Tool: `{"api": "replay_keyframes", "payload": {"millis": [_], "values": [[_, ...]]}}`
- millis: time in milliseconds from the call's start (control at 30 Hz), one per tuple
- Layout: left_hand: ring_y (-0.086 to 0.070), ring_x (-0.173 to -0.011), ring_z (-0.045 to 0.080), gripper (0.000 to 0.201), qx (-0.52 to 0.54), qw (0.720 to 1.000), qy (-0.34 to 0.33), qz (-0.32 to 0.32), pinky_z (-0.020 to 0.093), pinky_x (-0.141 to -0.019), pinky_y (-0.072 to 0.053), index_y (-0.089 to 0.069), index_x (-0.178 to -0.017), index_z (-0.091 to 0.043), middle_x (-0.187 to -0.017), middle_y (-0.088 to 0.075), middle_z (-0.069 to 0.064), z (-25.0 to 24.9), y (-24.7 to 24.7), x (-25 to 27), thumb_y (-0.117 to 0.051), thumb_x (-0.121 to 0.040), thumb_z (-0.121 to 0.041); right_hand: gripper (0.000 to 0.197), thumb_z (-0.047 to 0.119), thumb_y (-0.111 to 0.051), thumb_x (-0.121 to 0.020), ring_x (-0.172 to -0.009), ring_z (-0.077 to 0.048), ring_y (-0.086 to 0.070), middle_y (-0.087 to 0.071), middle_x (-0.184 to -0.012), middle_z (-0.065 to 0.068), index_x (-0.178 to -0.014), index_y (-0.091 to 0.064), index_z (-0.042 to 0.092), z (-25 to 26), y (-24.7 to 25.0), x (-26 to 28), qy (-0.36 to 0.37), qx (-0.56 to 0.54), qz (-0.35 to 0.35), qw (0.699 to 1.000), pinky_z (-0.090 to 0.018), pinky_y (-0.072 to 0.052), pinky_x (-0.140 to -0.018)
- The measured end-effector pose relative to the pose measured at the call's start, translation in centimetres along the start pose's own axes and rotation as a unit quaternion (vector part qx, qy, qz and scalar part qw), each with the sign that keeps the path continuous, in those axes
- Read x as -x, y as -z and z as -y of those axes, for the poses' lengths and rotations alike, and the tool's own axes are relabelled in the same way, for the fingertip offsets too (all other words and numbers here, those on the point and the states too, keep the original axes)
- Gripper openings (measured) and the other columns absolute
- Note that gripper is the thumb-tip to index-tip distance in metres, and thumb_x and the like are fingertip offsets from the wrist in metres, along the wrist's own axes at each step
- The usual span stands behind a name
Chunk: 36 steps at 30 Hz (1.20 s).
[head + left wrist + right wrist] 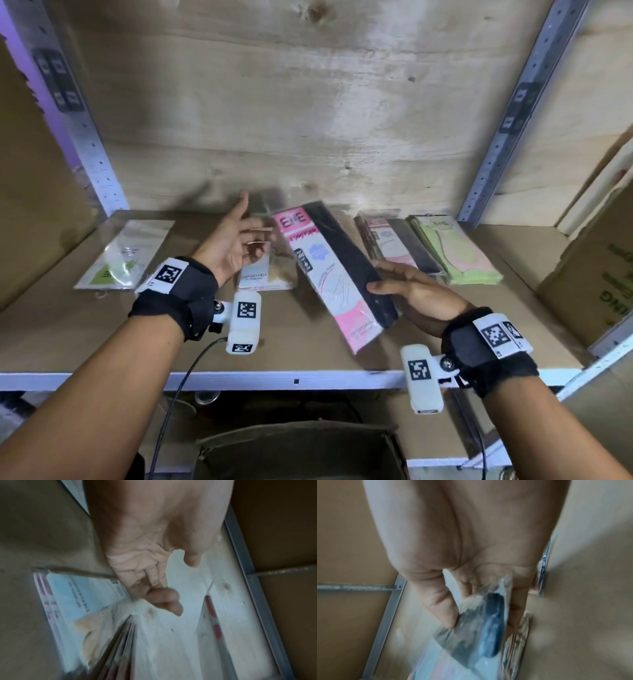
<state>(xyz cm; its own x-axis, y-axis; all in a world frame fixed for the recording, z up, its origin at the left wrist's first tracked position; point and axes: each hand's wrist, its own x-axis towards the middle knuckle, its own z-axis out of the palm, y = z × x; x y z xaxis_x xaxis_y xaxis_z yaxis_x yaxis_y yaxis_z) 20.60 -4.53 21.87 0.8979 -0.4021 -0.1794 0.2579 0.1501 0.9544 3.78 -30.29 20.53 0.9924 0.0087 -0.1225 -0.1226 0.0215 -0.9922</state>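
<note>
A pink and black sock packet (335, 270) is held tilted just above the cardboard shelf (102, 335). My right hand (404, 287) grips its right edge, thumb on top and fingers beneath. The right wrist view shows the thumb (443, 609) pressed on the blurred packet (479, 622). My left hand (236, 240) hovers empty to the left of the packet, palm turned right and fingers spread. Under it lies a beige packet (267, 270), which the left wrist view also shows (77, 601) below the loosely bent fingers (163, 601).
A green packet (126, 257) lies at the shelf's left. A pink-black stack (394, 243) and a green stack (459, 250) lie at the right. Metal uprights (496, 147) frame the wooden back panel. A cardboard box (596, 274) stands far right, and another box (298, 448) sits below.
</note>
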Motion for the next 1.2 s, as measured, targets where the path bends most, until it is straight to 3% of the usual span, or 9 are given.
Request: {"api": "replay_keyframes", "payload": {"millis": [133, 233, 333, 467, 533, 633, 733, 967, 1200], "values": [[-0.073, -0.075, 0.022, 0.067, -0.102, 0.991, 0.015, 0.085, 0.026, -0.061, -0.059, -0.067, -0.115, -0.012, -0.098, -0.076, 0.013, 0.8, -4.5, 1.1, -0.062, -0.079, -0.068, 0.038, -0.011, -0.047, -0.093, -0.120, -0.041, -0.056, -0.057, -0.131, -0.032, -0.131, -0.051, -0.011, 0.3, 1.4, -0.1, 0.040, -0.040, -0.087, 0.995, -0.049, -0.042, -0.109], [-0.075, -0.088, 0.027, 0.048, -0.174, 0.969, -0.006, 0.175, 0.029, -0.073, -0.061, -0.064, -0.123, -0.016, -0.106, -0.075, 0.012, 1.5, -8.3, 2.1, -0.075, -0.082, -0.040, 0.039, -0.013, -0.047, -0.094, -0.125, -0.048, -0.052, -0.053, -0.133, -0.035, -0.133, -0.044, -0.016, 0.9, 2.1, -0.9, 0.060, -0.070, -0.151, 0.984, -0.055, -0.039, -0.110], [-0.072, -0.099, 0.027, 0.041, -0.214, 0.954, -0.047, 0.206, 0.030, -0.078, -0.061, -0.063, -0.127, -0.012, -0.115, -0.072, 0.009, 1.7, -11.6, 2.0, -0.073, -0.087, -0.013, 0.036, -0.012, -0.051, -0.093, -0.107, -0.038, -0.064, -0.062, -0.123, -0.030, -0.128, -0.048, -0.013, 1.5, 3.0, -1.6, 0.075, -0.074, -0.209, 0.972, -0.041, -0.058, -0.087], [-0.071, -0.079, 0.021, 0.040, -0.232, 0.959, -0.079, 0.140, 0.021, -0.065, -0.060, -0.063, -0.122, 0.004, -0.116, -0.069, 0.020, 1.6, -14.8, -0.1, -0.073, -0.084, 0.001, 0.014, -0.003, -0.069, -0.084, -0.068, -0.016, -0.070, -0.072, -0.079, -0.008, -0.080, -0.062, 0.008, 2.0, 5.5, -3.0, 0.075, -0.003, -0.310, 0.948, -0.025, -0.056, -0.060], [-0.070, -0.070, 0.015, 0.038, -0.253, 0.956, -0.077, 0.124, 0.017, -0.059, -0.058, -0.064, -0.119, 0.007, -0.113, -0.070, 0.020, 1.7, -16.2, -1.4, -0.073, -0.083, 0.002, 0.015, 0.005, -0.076, -0.080, -0.073, -0.018, -0.071, -0.073, -0.085, -0.010, -0.078, -0.065, 0.014, 2.3, 7.0, -3.7, 0.053, 0.057, -0.330, 0.941, -0.032, -0.058, -0.073], [-0.073, -0.085, 0.028, 0.039, -0.278, 0.954, -0.050, 0.098, 0.032, -0.073, -0.062, -0.063, -0.118, 0.010, -0.116, -0.069, 0.021, 2.3, -17.9, -3.5, -0.075, -0.081, 0.005, 0.038, 0.008, -0.077, -0.077, -0.095, -0.031, -0.071, -0.072, -0.107, -0.015, -0.113, -0.065, 0.005, 2.6, 8.5, -4.2, -0.006, 0.132, -0.324, 0.937, -0.046, -0.056, -0.090], [-0.073, -0.089, 0.034, 0.036, -0.305, 0.949, -0.016, 0.080, 0.046, -0.086, -0.059, -0.061, -0.110, 0.006, -0.114, -0.069, 0.023, 2.8, -19.5, -5.2, -0.078, -0.077, 0.006, 0.048, 0.017, -0.078, -0.078, -0.101, -0.028, -0.069, -0.072, -0.113, -0.011, -0.123, -0.064, 0.009, 2.6, 9.4, -4.2, -0.044, 0.239, -0.335, 0.910, -0.041, -0.053, -0.096], [-0.075, -0.087, 0.025, 0.057, -0.494, 0.868, -0.002, 0.054, 0.038, -0.085, -0.060, -0.063, -0.115, 0.003, -0.110, -0.073, 0.016, 3.7, -21.7, -6.7, -0.089, -0.069, -0.017, 0.033, 0.014, -0.076, -0.080, -0.103, -0.025, -0.064, -0.070, -0.115, -0.012, -0.112, -0.071, 0.007, 2.1, 10.7, -4.1, -0.105, 0.322, -0.351, 0.873, -0.022, -0.044, -0.078], [-0.075, -0.083, 0.024, 0.053, -0.524, 0.850, -0.005, 0.042, 0.037, -0.084, -0.061, -0.064, -0.112, 0.001, -0.107, -0.075, 0.014, 3.7, -22.0, -6.6, -0.089, -0.069, -0.019, 0.038, 0.015, -0.078, -0.077, -0.096, -0.022, -0.060, -0.069, -0.118, -0.011, -0.114, -0.072, 0.010, 1.6, 10.9, -4.4, -0.129, 0.327, -0.341, 0.872, -0.022, -0.042, -0.077]]}}
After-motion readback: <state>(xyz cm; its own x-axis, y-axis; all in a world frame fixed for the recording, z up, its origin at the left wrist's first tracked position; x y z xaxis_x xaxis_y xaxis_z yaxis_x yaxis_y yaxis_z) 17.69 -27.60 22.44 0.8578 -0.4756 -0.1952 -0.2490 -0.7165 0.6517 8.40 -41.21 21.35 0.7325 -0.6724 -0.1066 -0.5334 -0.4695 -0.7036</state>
